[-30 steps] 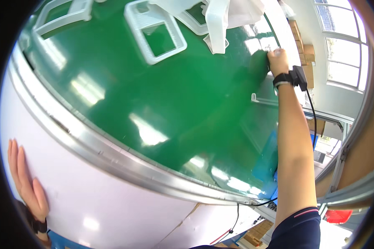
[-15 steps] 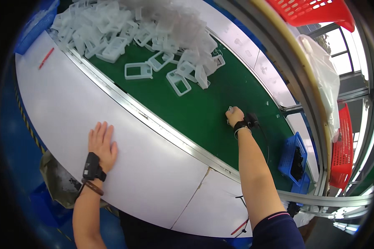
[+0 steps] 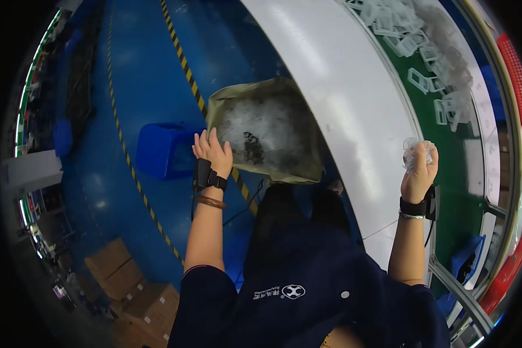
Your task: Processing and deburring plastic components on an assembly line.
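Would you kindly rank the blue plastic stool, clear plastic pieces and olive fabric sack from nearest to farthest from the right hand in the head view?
1. Clear plastic pieces: in the right hand.
2. Olive fabric sack: to its left.
3. Blue plastic stool: farther left.

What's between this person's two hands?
In the head view, mainly the open olive sack and the white tabletop lie between the left hand and the right hand.

Green worktop (image 3: 455, 191), translucent frames (image 3: 409, 45) heaped along it, blue basket (image 3: 461, 253)
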Demonstrator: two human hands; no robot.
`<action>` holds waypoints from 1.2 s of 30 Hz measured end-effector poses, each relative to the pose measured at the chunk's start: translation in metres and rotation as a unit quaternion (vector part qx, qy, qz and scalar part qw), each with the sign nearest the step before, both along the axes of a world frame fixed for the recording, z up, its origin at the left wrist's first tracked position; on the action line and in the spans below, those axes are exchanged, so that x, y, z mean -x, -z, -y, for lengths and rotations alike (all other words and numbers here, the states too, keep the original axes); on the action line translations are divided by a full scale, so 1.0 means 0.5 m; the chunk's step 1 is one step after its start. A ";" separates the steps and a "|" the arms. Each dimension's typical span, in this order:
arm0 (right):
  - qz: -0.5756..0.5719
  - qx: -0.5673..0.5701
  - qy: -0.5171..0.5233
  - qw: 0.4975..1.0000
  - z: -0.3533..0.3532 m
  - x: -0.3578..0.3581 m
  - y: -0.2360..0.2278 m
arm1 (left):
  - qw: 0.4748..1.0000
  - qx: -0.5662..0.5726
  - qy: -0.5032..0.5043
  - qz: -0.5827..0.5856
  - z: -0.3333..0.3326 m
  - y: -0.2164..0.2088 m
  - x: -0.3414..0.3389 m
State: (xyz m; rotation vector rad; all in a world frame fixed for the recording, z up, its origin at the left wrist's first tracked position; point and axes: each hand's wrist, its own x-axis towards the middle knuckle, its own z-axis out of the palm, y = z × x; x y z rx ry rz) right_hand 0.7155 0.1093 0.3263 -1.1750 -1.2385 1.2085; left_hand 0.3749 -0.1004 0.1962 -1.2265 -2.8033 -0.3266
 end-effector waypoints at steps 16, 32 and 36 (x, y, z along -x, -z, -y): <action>0.396 0.154 -0.386 0.819 0.231 0.385 0.421 | 0.928 0.167 -0.056 0.329 0.290 0.224 0.080; 0.249 0.649 0.109 0.711 0.414 0.313 0.541 | 0.878 0.221 -0.171 0.389 -0.001 0.401 0.422; 0.091 0.689 0.234 0.680 0.467 0.503 0.609 | 0.860 0.166 -0.126 0.466 -0.083 0.458 0.439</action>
